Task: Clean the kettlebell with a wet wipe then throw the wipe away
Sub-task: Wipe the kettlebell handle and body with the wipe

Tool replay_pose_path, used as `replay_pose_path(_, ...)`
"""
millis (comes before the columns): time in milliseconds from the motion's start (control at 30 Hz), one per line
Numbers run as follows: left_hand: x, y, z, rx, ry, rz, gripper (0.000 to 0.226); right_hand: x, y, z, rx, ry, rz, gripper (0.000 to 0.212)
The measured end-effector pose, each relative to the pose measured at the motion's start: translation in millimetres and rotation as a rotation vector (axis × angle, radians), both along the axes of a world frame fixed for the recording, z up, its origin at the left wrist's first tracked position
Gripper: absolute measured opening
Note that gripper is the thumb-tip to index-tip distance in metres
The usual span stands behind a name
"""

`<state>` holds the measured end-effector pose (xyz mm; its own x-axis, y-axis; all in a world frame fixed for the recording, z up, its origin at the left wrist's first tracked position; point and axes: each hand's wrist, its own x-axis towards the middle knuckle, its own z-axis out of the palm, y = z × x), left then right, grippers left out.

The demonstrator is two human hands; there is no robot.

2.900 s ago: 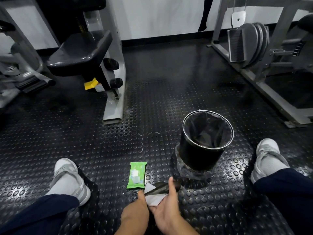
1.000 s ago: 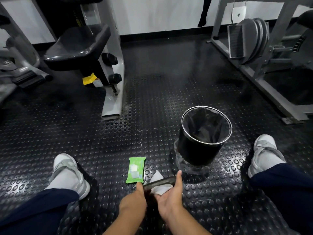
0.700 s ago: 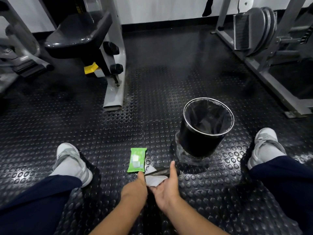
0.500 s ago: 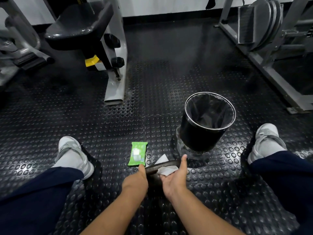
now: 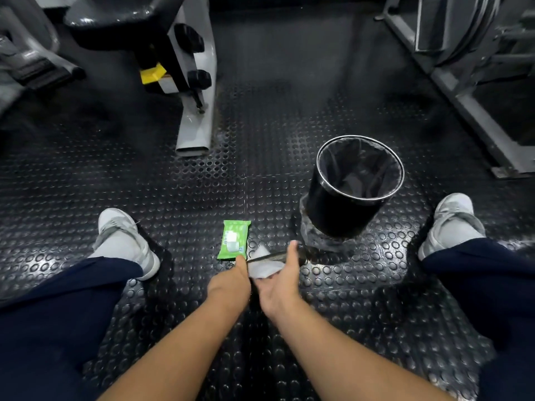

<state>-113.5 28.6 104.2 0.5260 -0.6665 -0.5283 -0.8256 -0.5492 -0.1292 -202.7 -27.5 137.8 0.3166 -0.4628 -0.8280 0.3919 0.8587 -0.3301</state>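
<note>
— What have your hands got?

— My left hand (image 5: 230, 285) is curled into a fist at the left end of the kettlebell (image 5: 278, 257) handle, with the thumb lying on top. Its fingers are tucked under the hand, out of sight. Only the dark handle shows. The bell itself is hidden beneath my wrists, low between my knees.

— And the right?

— My right hand (image 5: 279, 287) grasps the white wet wipe (image 5: 265, 269). The wipe is pressed up against the handle from below, and my thumb is raised across the bar.

— What lies around you?

— Black studded rubber floor (image 5: 188, 192). My navy trouser legs spread to either side, ending in my left shoe (image 5: 124, 241) and right shoe (image 5: 451, 221), both pale grey. A green pack of wipes (image 5: 234, 240) lies flat just beyond my left thumb.

— Any containers?

— A round black bin (image 5: 338, 209) with a metal rim stands beyond my right hand, near the handle's right end. A black liner fills it. Something pale and crumpled sits low inside, and I cannot tell what it is. Farther off, a gym machine (image 5: 197, 111) with a padded seat stands on the left and a grey steel frame (image 5: 463, 91) on the right.
</note>
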Motion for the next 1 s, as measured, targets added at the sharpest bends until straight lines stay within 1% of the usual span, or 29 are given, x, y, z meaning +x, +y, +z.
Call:
replay_pose_path(67,1,1,-1,0.002,-0.011,-0.018,0.061,0,9,-6,-0.017,-0.028,0.102,0.08)
replay_pose_path(100,1,1,-2,0.008,-0.022,-0.034,0.063,-3,6,-11,-0.039,-0.036,0.109,0.085)
replay_pose_path(167,1,2,-4,0.021,-0.044,-0.067,0.068,-11,-9,-24,-0.068,-0.064,0.038,0.098)
replay_pose_path(200,1,3,-3,0.025,-0.058,-0.069,0.068,-14,-18,-26,-0.066,-0.068,-0.012,0.1)
replay_pose_path(267,0,3,-3,0.038,-0.072,-0.071,0.068,-16,-29,-25,-0.022,-0.063,-0.098,0.096)
replay_pose_path(333,-1,1,-4,0.027,-0.051,-0.037,0.064,-13,-24,-16,-0.007,-0.035,-0.109,0.09)
replay_pose_path(400,-2,1,-3,0.04,-0.054,-0.041,0.065,-4,-11,-13,-0.019,-0.051,-0.02,0.079)
replay_pose_path(467,-2,1,-2,0.068,-0.061,-0.086,0.069,-3,2,-19,-0.023,-0.094,0.132,0.07)
replay_pose_path(500,-1,1,-1,0.059,-0.043,-0.087,0.067,-6,5,-22,-0.032,-0.1,0.201,0.065)
replay_pose_path(567,3,1,-2,-0.033,0.052,-0.045,0.056,-15,3,-29,-0.073,-0.067,0.312,0.049)
replay_pose_path(633,12,5,-3,-0.13,0.204,0.03,0.044,-23,-2,-32,-0.132,0.042,0.417,0.031)
replay_pose_path(667,17,9,-3,-0.165,0.265,0.041,0.041,-28,-4,-33,-0.147,0.09,0.45,0.027)
replay_pose_path(733,31,16,-3,-0.227,0.332,0.072,0.038,-37,-8,-35,-0.191,0.182,0.516,0.025)
replay_pose_path(800,41,27,-1,-0.283,0.48,0.163,0.034,-44,-14,-28,-0.25,0.218,0.604,0.021)
replay_pose_path(867,53,31,0,-0.389,0.575,0.291,0.026,-44,-24,-17,-0.342,0.215,0.693,0.02)
replay_pose_path(933,62,29,3,-0.536,0.678,0.483,0.021,-36,-33,2,-0.432,0.175,0.773,0.026)
replay_pose_path(967,64,27,8,-0.602,0.795,0.593,0.029,-29,-37,8,-0.488,0.16,0.818,0.029)
replay_pose_path(1000,64,23,13,-0.648,0.956,0.707,0.045,-22,-40,12,-0.541,0.15,0.864,0.03)
